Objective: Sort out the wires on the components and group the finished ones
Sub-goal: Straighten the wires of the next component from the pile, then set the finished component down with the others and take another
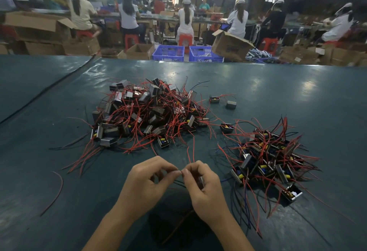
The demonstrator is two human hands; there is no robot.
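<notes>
Head cam: L hand and R hand meet fingertip to fingertip, low centre over the counter. L grip pinched tight on a red wire. R grip clamped round a component, mostly hidden. Big tangled pile just beyond, smaller pile to the R. Print on carton behind is too blurred to read.

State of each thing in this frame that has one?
Left hand: pinching red wires.
Right hand: gripping a component, pinching its wires.
Large pile: heaped, wires tangled.
Right pile: separate heap, wires splayed.
Loose red wire: lying alone, left of hands.
</notes>
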